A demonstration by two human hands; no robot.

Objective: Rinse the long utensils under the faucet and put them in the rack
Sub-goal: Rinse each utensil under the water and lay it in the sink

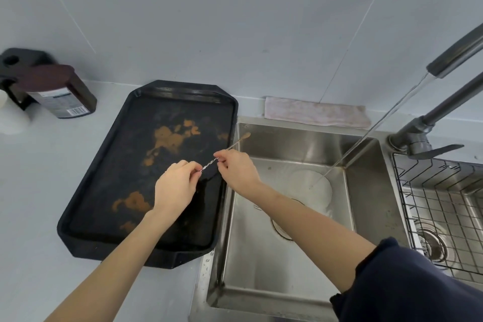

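Note:
A long thin metal spoon [236, 141] with a twisted stem and a brown-stained bowl is held over the right edge of the black tray [109, 198]. My left hand [176, 185] pinches its lower end and my right hand [236, 168] pinches the stem a little higher. The spoon's bowl points up and right, over the rim of the steel sink [292, 264]. The faucet [452, 57] at the upper right runs a stream of water [376, 128] into the sink's far right corner. A wire rack [441, 198] sits in the basin at the right.
The tray carries brown stains. A dark bottle [62, 91] lies on its side on the counter at the far left, beside a white cup [11, 117]. A pinkish cloth [316, 112] lies along the wall behind the sink. The faucet lever [433, 150] stands between the two basins.

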